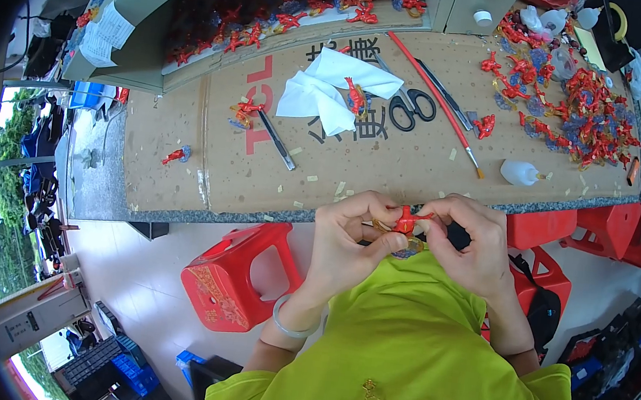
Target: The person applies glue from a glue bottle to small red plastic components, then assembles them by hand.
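A small red figurine (408,220) with clear amber and bluish parts is held between both hands, just in front of the table's near edge. My left hand (354,235) pinches its left side and lower part between thumb and fingers. My right hand (472,239) grips its right end with thumb and forefinger. Beyond them on the cardboard-covered table (259,185) lie a crumpled white cloth (318,97) with a red figurine (357,97) on it, black-handled scissors (412,110) and a long red paintbrush (446,108). A slim dark tool (278,143) lies by another figurine (245,111).
A large pile of red figurines (595,113) covers the table's right side, near a white squeeze bottle (519,173). Many more fill the open grey cabinet (136,45) at the back. A lone figurine (177,155) lies left. Red stools (235,289) stand below the table edge.
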The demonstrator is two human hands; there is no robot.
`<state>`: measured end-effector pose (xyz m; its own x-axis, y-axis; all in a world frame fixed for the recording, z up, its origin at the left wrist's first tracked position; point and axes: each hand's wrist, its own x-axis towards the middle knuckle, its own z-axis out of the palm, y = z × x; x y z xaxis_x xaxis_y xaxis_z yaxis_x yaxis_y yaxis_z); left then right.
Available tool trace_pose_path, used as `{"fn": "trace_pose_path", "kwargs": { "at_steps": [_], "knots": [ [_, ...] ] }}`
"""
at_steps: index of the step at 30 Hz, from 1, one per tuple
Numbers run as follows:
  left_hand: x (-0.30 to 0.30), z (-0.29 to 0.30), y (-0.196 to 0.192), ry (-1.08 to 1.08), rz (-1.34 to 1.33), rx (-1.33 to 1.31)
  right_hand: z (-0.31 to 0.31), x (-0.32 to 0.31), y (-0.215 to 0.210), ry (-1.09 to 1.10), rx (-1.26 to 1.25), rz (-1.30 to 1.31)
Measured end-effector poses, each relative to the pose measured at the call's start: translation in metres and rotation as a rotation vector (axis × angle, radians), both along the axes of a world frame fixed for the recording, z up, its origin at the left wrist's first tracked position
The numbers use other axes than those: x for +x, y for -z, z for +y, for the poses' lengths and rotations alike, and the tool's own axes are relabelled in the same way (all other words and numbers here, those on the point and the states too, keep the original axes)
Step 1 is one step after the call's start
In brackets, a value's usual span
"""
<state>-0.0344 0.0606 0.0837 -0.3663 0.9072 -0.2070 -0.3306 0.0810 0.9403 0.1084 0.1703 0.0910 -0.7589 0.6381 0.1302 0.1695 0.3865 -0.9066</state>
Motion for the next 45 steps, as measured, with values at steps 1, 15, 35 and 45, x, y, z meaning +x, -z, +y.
{"fn": "trace_pose_path", "kwargs": {
  "at_steps": [1,15,35,45],
  "knots": [
    [0.000,0.000,0.000,0.000,0.001,0.000,0.000,0.000,0.000,0.000,0.000,0.001],
    [-0.001,-0.001,0.011,0.014,-0.116,-0.030,0.001,0.002,0.004,-0.012,-0.039,-0.011],
    [0.001,-0.004,0.004,-0.015,-0.045,0.034,-0.002,0.002,0.008,-0.023,0.075,0.094],
    [-0.001,-0.006,-0.001,-0.003,-0.022,-0.065,-0.002,0.000,0.007,-0.040,0.104,0.074]
  ]
}}
